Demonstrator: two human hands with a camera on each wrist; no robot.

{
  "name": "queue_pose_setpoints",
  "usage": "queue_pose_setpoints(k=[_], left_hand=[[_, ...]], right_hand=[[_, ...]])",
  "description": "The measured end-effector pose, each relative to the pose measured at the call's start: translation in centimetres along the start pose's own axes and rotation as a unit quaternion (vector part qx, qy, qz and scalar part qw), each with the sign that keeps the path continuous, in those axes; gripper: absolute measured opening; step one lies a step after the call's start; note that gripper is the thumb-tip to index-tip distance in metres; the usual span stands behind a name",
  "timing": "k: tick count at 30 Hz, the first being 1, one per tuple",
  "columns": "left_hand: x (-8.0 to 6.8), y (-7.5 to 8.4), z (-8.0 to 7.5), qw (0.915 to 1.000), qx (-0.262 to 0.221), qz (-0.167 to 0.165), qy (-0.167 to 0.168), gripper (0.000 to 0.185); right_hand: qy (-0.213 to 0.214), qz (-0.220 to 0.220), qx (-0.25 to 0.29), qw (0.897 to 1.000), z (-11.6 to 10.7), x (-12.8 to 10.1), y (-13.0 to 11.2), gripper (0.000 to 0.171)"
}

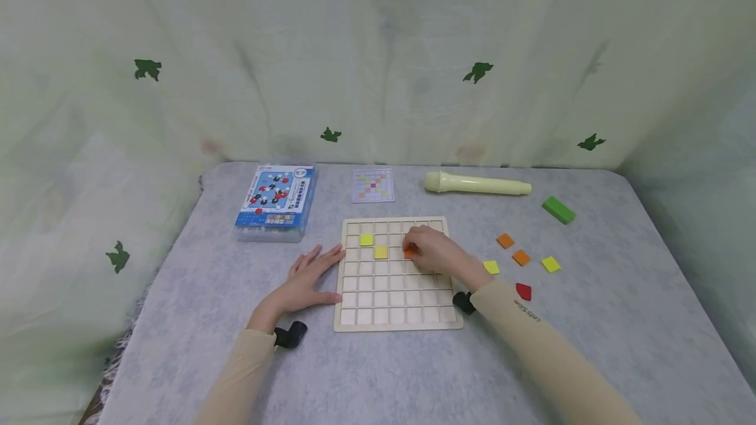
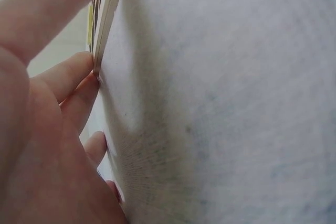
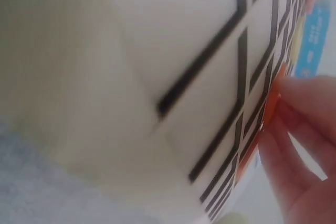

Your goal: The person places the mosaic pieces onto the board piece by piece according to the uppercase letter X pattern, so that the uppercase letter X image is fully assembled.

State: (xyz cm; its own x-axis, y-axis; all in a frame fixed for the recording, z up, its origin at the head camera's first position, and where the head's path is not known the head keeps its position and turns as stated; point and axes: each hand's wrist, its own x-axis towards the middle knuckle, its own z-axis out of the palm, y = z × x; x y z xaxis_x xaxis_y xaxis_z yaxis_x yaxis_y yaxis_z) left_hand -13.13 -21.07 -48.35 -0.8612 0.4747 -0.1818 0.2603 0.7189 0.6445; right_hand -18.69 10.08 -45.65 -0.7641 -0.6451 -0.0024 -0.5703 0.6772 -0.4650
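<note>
A pale wooden grid board (image 1: 380,298) lies flat on the table. Over its upper right part, my right hand (image 1: 437,251) pinches an orange square tile (image 3: 272,100) between thumb and fingertips, the tile close over the cells. A second orange piece (image 3: 247,163) shows low at the board just past it in the right wrist view; from the head view the hand covers that spot. Two yellow tiles, one (image 1: 366,239) further up and left than the other (image 1: 380,252), sit in cells. Against the board's left edge, my left hand (image 1: 301,286) rests with fingers spread, fingertips touching the rim.
Right of the board lie loose orange tiles (image 1: 521,257), yellow tiles (image 1: 551,264) and a red piece (image 1: 524,291). Behind are a green block (image 1: 558,210), a cream microphone-shaped stick (image 1: 478,183), a pattern card (image 1: 373,185) and a blue-and-white box (image 1: 274,202).
</note>
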Motion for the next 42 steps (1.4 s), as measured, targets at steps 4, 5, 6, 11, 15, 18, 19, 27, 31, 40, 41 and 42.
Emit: queue_pose_setpoints(k=[4, 5, 6, 11, 15, 18, 19, 27, 31, 40, 41, 42], left_hand=[[0.1, -0.1, 0.1, 1.0000, 0.000, 0.004, -0.001, 0.089], [0.1, -0.1, 0.1, 1.0000, 0.000, 0.002, -0.002, 0.089], [0.2, -0.1, 0.1, 1.0000, 0.001, 0.003, -0.002, 0.089], [0.2, -0.2, 0.2, 1.0000, 0.003, 0.008, 0.001, 0.089], [0.1, -0.1, 0.2, 0.9999, 0.001, 0.011, 0.004, 0.088], [0.1, 0.0, 0.2, 1.0000, 0.002, 0.008, 0.003, 0.088], [0.0, 0.0, 0.2, 1.0000, 0.001, 0.008, 0.003, 0.088], [0.2, 0.2, 0.2, 1.0000, -0.001, 0.008, 0.002, 0.088], [0.2, 0.1, 0.3, 1.0000, 0.000, 0.009, 0.002, 0.088], [0.1, 0.2, 0.2, 1.0000, 0.001, 0.007, 0.006, 0.088], [0.1, 0.2, 0.2, 0.9999, 0.004, 0.007, 0.006, 0.088], [0.1, 0.1, 0.2, 0.9999, 0.005, 0.007, 0.007, 0.088]], right_hand=[[-0.001, 0.003, 0.003, 1.000, 0.1, 0.1, 0.0, 0.013], [0.001, 0.012, 0.011, 1.000, 0.0, 0.0, 0.1, 0.014], [0.004, 0.023, 0.024, 0.999, -0.1, -0.2, 0.2, 0.015], [0.037, 0.070, 0.103, 0.992, -1.5, -2.7, 1.8, 0.020], [0.068, 0.083, 0.131, 0.986, -2.7, -6.2, 4.1, 0.020], [0.081, 0.106, 0.133, 0.982, -3.1, -9.1, 5.8, 0.020], [0.083, 0.112, 0.134, 0.981, -3.2, -9.9, 6.2, 0.020], [0.077, 0.128, 0.097, 0.984, -2.8, -13.9, 8.2, 0.024], [0.091, 0.124, 0.104, 0.983, -2.8, -15.6, 8.2, 0.024], [0.074, 0.139, 0.071, 0.985, -2.9, -18.5, 8.1, 0.030], [0.069, 0.142, 0.066, 0.985, -2.8, -18.6, 8.1, 0.031], [0.068, 0.146, 0.062, 0.985, -2.8, -18.6, 8.2, 0.030]])
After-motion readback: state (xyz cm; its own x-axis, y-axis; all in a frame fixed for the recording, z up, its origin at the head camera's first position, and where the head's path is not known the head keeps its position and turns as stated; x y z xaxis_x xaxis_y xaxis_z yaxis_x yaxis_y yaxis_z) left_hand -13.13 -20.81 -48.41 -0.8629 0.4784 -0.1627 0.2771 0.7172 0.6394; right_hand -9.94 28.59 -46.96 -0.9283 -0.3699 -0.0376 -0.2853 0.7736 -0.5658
